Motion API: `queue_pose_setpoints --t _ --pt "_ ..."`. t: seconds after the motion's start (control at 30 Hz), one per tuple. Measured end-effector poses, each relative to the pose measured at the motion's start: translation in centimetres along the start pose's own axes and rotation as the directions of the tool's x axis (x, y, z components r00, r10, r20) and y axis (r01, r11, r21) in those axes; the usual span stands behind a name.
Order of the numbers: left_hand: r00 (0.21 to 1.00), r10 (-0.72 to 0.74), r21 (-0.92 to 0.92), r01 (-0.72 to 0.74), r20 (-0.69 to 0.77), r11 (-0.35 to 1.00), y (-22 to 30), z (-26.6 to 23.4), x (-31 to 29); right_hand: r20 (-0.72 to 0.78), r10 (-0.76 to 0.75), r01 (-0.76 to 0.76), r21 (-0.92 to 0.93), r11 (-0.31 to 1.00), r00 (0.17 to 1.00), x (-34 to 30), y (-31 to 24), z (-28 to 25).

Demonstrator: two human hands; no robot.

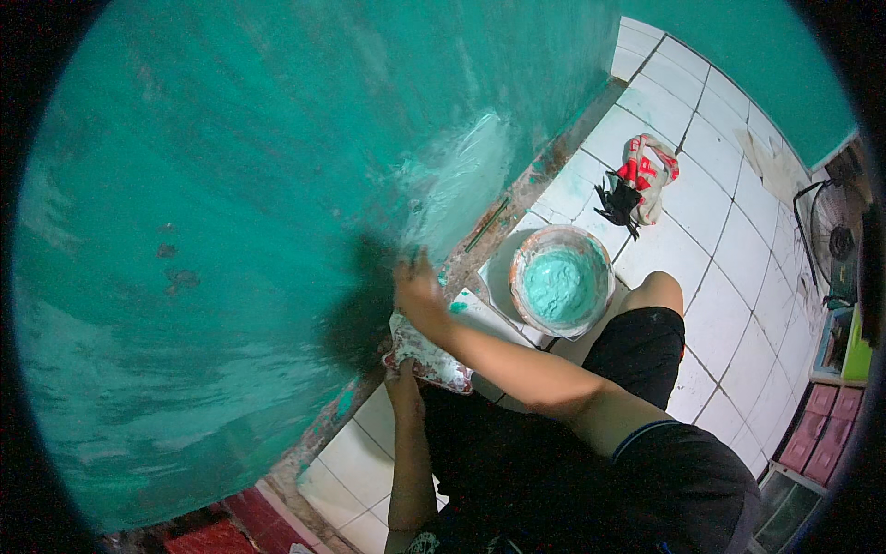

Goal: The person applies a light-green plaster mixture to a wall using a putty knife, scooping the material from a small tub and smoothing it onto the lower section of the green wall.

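Wall (212, 185) rises left of the bucket (561, 237); lower-left of the bucket, the left hand (403, 388) clamps a smeared board (429, 353), probably keeping it near. Whether the right hand (420, 288), left of the bucket, grips anything I cannot tell; the bucket seems parked within reach

My left fingers (406, 368) grip a whitish, smeared board (430, 355) with reddish-brown marks along its edge, low beside the turquoise wall (231, 175). By my right fingers (422, 263), a pale, glossy, streaked patch (469, 169) spreads on that wall, near its foot.
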State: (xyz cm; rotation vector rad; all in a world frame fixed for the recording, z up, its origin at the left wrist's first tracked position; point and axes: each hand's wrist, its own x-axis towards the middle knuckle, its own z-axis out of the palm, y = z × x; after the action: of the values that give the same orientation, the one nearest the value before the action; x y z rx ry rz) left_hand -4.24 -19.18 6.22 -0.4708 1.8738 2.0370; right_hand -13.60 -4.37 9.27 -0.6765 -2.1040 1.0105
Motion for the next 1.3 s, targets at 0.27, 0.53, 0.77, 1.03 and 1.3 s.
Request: queue_pose_setpoints --t 0.27,0.53,0.77,1.03,1.3 --pt "0.998 0.058 0.113 -0.055 -0.026 0.992 1.8 1.0 -1.3 0.449 0.565 -0.699 0.218 0.681 0.692 6.3 2.9 -0.7" --pt "0.999 0.039 0.081 -0.04 0.011 0.996 -0.1 2.2 -1.0 0.481 0.337 -0.524 0.332 0.784 0.809 -2.0 -3.0 0.9" --pt "1.0 0.002 0.134 -0.003 0.007 0.991 -0.3 0.7 -0.6 0.6 0.459 -0.745 0.41 0.526 0.655 1.8 -5.0 -0.8" --pt "0.995 0.066 0.244 -0.046 -0.074 0.969 0.1 1.8 -0.8 0.669 0.387 -0.756 0.433 0.492 0.635 0.4 -8.3 -6.7" --pt "0.997 -0.054 0.003 0.054 0.054 0.999 -1.4 2.0 -0.1 0.56 0.429 -0.454 -0.104 0.885 0.708 2.4 12.0 -27.0"
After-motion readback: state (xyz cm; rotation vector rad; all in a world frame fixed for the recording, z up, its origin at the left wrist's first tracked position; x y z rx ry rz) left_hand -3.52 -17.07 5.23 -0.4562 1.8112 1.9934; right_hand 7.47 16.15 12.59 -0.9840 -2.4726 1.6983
